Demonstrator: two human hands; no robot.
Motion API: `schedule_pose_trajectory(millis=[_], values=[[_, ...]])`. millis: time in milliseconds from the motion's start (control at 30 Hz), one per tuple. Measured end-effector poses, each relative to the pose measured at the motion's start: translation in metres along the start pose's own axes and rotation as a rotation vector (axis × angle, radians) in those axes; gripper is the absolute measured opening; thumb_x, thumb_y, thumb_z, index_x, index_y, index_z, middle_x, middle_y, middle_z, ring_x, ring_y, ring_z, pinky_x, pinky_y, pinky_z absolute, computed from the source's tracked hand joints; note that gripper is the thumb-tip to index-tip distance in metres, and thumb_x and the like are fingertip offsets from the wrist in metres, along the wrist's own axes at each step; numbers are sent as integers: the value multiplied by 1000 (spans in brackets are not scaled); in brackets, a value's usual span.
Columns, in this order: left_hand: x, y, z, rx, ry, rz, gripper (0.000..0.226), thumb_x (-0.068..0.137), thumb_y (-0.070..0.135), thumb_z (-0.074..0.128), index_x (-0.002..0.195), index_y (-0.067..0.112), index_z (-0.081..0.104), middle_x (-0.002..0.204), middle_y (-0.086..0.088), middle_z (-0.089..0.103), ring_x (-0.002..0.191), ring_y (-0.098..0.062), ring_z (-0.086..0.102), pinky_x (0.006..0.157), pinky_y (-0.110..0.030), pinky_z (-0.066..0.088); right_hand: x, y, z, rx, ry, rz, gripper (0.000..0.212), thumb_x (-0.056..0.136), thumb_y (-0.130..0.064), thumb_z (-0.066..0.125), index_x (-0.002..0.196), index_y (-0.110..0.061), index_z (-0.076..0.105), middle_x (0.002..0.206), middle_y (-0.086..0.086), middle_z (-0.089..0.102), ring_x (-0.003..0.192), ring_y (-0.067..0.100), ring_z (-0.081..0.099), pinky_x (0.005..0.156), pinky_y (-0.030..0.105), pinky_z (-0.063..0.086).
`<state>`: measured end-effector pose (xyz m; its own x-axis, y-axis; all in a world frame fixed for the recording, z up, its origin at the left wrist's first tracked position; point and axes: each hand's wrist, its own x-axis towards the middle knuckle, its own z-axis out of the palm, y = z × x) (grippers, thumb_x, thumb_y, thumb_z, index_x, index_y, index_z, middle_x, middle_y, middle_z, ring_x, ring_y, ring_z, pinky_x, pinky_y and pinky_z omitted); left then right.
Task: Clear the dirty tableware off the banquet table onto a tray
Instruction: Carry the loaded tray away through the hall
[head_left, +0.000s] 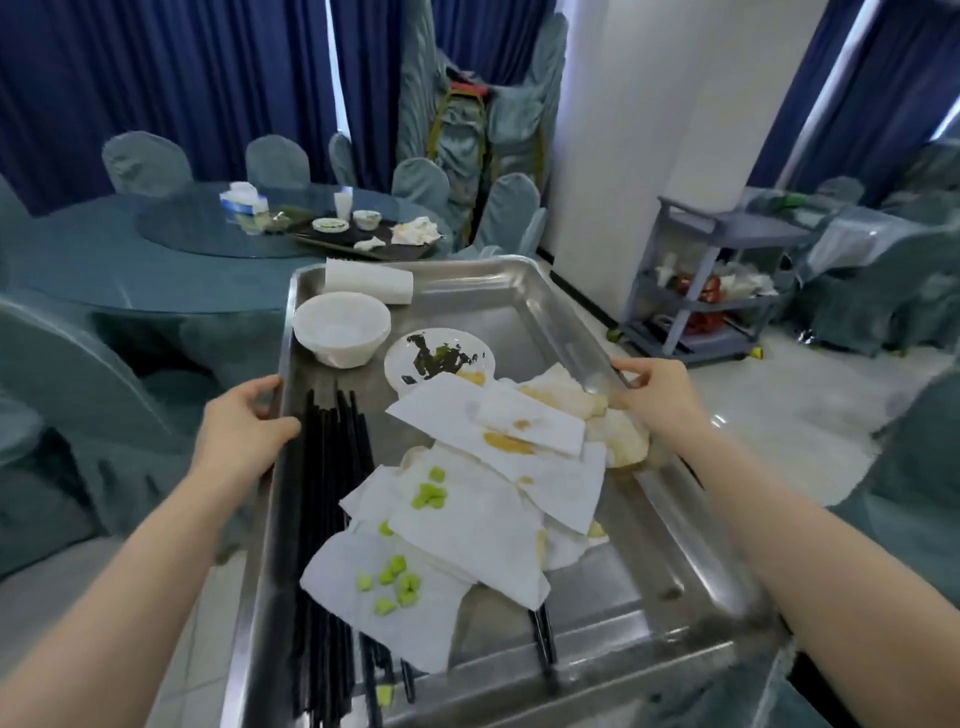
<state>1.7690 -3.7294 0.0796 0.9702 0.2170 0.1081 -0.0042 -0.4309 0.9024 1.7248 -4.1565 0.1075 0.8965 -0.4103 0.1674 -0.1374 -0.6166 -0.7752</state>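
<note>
— Where's the rectangular stainless-steel tray (545, 312)?
— Centre frame, loaded: white bowl (341, 326), black chopsticks (332, 467), stained napkins (467, 499).
— Hands?
— Left hand (244, 431) and right hand (657, 392) grip its side rims.

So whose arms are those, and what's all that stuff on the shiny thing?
There's no machine here. The arms belong to a person wearing a camera on their head, so you see what they see, looking down. Their left hand and right hand each grip a side of a metal tray, carrying it. On the tray lie dirty things: a white bowl, a paper cup on its side, a small plate with dark food scraps, black chopsticks, and stained napkins with green bits on them. Behind is a round table with more dishes left, and a grey cart on the right.
</note>
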Motion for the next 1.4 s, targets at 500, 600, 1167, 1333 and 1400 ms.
schedule_pose_trajectory(millis=[500,600,1167,1333,1400], values=[[308,161,341,-33,-435,180,53,65,6,69,113,26,61,84,-3,66,75,-19,64,71,-36,53,254,105,-85,-53,414,291,40,77,-36,73,116,-31,68,64,-6,58,55,7,50,43,20,31],[342,191,424,-43,-469,219,52,66,5,69,110,31,59,84,-4,66,66,-18,63,58,-31,48,314,144,-109,-79,470,283,44,75,-45,76,116,-30,69,50,-10,43,45,7,37,38,18,25],[537,369,874,-146,-681,176,67,74,-8,64,132,21,49,57,2,62,41,-4,53,37,-17,37,694,347,-252,-59,566,445,47,74,-32,78,119,-27,67,56,-11,54,52,7,51,47,22,37],[583,430,1013,-189,-736,203,84,72,-7,63,142,28,32,61,-3,56,50,-15,47,46,-28,36,781,404,-307,-82,649,519,48,78,-17,73,124,-27,64,61,-7,53,59,12,52,53,26,42],[595,455,1066,-183,-774,220,87,71,-8,64,143,27,30,63,-5,55,50,-15,48,45,-27,36,810,428,-330,-102,664,554,51,75,-10,71,123,-28,65,71,0,64,69,18,60,59,30,50]])
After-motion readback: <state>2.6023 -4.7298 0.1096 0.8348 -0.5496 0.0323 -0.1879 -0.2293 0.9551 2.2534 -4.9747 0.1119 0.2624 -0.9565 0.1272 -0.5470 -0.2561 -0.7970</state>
